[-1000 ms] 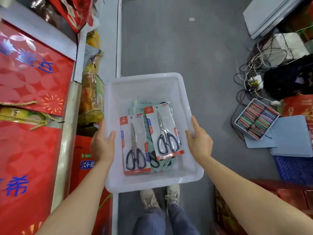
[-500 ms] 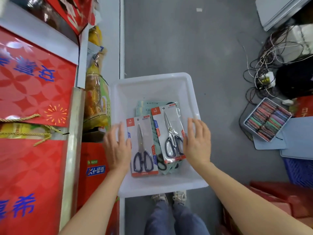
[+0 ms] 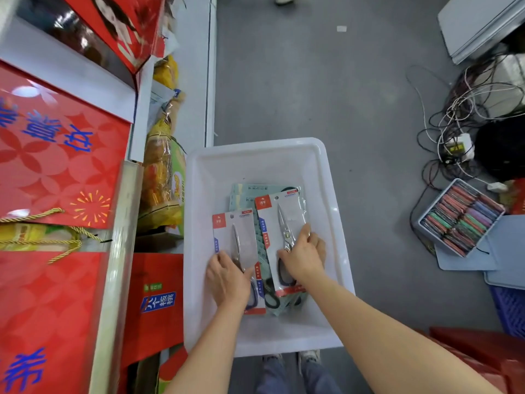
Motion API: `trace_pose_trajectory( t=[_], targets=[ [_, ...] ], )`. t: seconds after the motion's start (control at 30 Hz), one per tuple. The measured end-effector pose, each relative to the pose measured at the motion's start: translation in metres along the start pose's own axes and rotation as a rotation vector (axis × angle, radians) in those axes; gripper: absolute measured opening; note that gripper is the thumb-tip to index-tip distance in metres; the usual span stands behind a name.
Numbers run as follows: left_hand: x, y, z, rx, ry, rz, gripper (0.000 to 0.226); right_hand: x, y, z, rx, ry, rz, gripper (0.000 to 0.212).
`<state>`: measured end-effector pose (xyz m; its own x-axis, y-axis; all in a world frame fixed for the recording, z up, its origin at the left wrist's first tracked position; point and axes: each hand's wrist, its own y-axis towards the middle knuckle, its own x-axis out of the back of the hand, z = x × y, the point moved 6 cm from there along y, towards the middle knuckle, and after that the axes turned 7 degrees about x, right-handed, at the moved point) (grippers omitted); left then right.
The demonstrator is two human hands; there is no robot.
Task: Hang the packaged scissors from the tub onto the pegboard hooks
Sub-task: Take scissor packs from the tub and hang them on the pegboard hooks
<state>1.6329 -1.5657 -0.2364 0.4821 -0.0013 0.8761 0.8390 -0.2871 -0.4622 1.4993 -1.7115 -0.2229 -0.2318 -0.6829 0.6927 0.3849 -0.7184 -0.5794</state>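
Both hands are down inside the white rectangular plastic tub (image 3: 255, 157), which sits on the grey floor (image 3: 312, 81). The left hand (image 3: 227, 277) has its fingers curled around the lower half of the left carded pack of dark-handled steel scissors (image 3: 234, 231), the thumb lying across the clear blister and the other fingertips at the pack's left edge. The right hand (image 3: 304, 257) grips the right carded pack of dark-handled steel scissors (image 3: 279, 211), thumb on the blister near the blades' pivot, the fingers wrapping the right edge. Under both fingers' packs lies a stack of pale green carded packs (image 3: 250, 191), reaching beyond the fingertips toward the tub's far wall. Left of the left hand's knuckles stand red gift boxes with blue characters (image 3: 56, 166).
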Motion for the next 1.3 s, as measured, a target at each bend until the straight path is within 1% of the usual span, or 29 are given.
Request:
trace_pose_trajectory(
  t=[0.1, 0.17, 0.23, 0.3, 0.4, 0.53, 0.57, 0.6, 0.63, 0.67, 0.7, 0.73, 0.77, 0.8, 0.87, 1.0, 1.07, 1.13, 1.2, 1.3],
  targets=[
    [-0.003, -0.002, -0.003, 0.015, -0.002, -0.020, 0.087, 0.007, -0.003, 0.004, -0.020, -0.018, -0.070, 0.095],
    [-0.006, -0.006, -0.003, 0.004, -0.011, -0.017, 0.087, 0.011, -0.011, 0.010, 0.009, -0.045, -0.161, 0.090],
    [-0.014, -0.007, -0.002, 0.008, -0.024, 0.020, 0.091, 0.015, -0.019, 0.014, 0.051, -0.041, -0.233, 0.083],
    [-0.018, -0.006, -0.002, 0.024, -0.070, 0.052, 0.097, 0.019, -0.022, 0.013, 0.060, 0.013, -0.236, 0.076],
    [-0.012, -0.002, -0.003, 0.029, -0.124, 0.018, 0.103, 0.026, -0.023, 0.003, 0.034, 0.089, -0.207, 0.069],
    [0.000, -0.001, -0.003, 0.121, -0.113, -0.005, 0.119, 0.036, -0.027, -0.005, -0.012, 0.225, -0.229, 0.071],
    [0.002, -0.003, -0.003, 0.143, -0.115, -0.010, 0.117, 0.039, -0.029, -0.005, -0.024, 0.257, -0.241, 0.071],
    [0.004, -0.004, -0.002, 0.148, -0.133, -0.021, 0.108, 0.041, -0.031, -0.005, -0.036, 0.292, -0.247, 0.072],
    [0.007, -0.005, -0.002, 0.145, -0.176, -0.045, 0.091, 0.043, -0.032, -0.005, -0.045, 0.324, -0.246, 0.072],
    [0.007, -0.005, 0.000, 0.137, -0.254, -0.066, 0.069, 0.046, -0.033, -0.005, -0.055, 0.352, -0.237, 0.072],
    [0.010, -0.007, 0.001, 0.138, -0.356, -0.064, 0.048, 0.048, -0.035, -0.005, -0.068, 0.378, -0.229, 0.072],
    [0.012, -0.010, 0.003, 0.155, -0.456, -0.042, 0.032, 0.051, -0.036, -0.005, -0.083, 0.398, -0.225, 0.071],
    [0.012, -0.012, 0.004, 0.174, -0.541, -0.016, 0.025, 0.054, -0.037, -0.005, -0.095, 0.411, -0.227, 0.070],
    [0.014, -0.014, 0.005, 0.188, -0.624, 0.001, 0.024, 0.058, -0.040, -0.004, -0.104, 0.421, -0.229, 0.069],
    [0.021, -0.017, 0.006, 0.185, -0.768, -0.006, 0.025, 0.067, -0.045, -0.001, -0.104, 0.447, -0.245, 0.067],
    [0.056, -0.023, 0.005, 0.118, -0.885, -0.083, 0.027, 0.095, -0.056, 0.011, -0.079, 0.521, -0.309, 0.064],
    [0.086, -0.027, 0.000, 0.075, -0.970, -0.136, 0.033, 0.110, -0.062, 0.023, -0.032, 0.544, -0.333, 0.064],
    [0.117, -0.029, -0.004, 0.032, -1.051, -0.192, 0.045, 0.127, -0.070, 0.041, 0.026, 0.549, -0.345, 0.065],
    [0.149, -0.033, -0.006, -0.007, -1.062, -0.260, 0.053, 0.143, -0.081, 0.062, 0.078, 0.566, -0.352, 0.066],
    [0.199, -0.047, -0.008, -0.061, -1.060, -0.370, 0.055, 0.163, -0.096, 0.092, 0.152, 0.617, -0.343, 0.066]
  ],
)
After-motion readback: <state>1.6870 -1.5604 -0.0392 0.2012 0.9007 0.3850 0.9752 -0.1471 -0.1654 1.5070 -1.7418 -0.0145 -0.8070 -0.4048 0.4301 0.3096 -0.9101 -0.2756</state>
